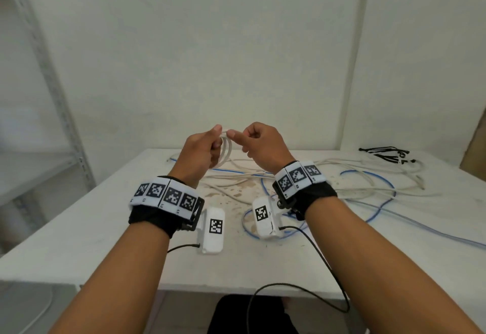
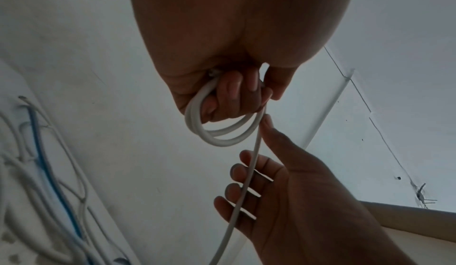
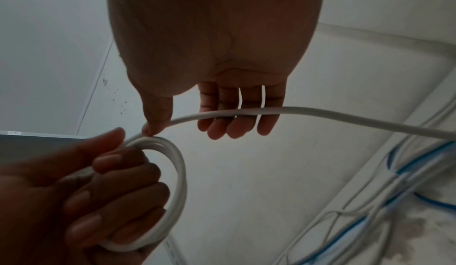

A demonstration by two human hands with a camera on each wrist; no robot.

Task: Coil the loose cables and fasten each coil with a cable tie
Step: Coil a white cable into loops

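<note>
Mid-coil on a white cable. L hand (image 1: 203, 149) is curled round a small coil (image 1: 226, 149) of a few loops, held up in the air above the table (image 1: 105, 218), loops hanging below the fist with thumb on top. R hand (image 1: 263, 144) sits just beside it, touching at the top of the coil; the free run of the cable (image 3: 320, 113) lies across its fingers (image 3: 237, 125), which look only lightly bent, thumb tip on the cable near the coil. It's guiding more than gripping; whether it truly pinches, can't tell for sure. Key relation: the free run leaves the coil at its top, crosses the R palm and drops away to the R and down toward the pile on the table, so the long axis of the slack points away from L, through R. R hand is the nearer one to the slack and, I'd judge, the one to sweep the next loop round while L only holds. Rest of the cables (image 1: 355, 183), white and blue, lie loose and tangled on the table, R of centre. Black ties (image 1: 386, 153) sit at the far R corner, well apart from both hands. No coil tied yet, so early in the job. Risk: slack snagging in the tangle as it's drawn up.
</note>
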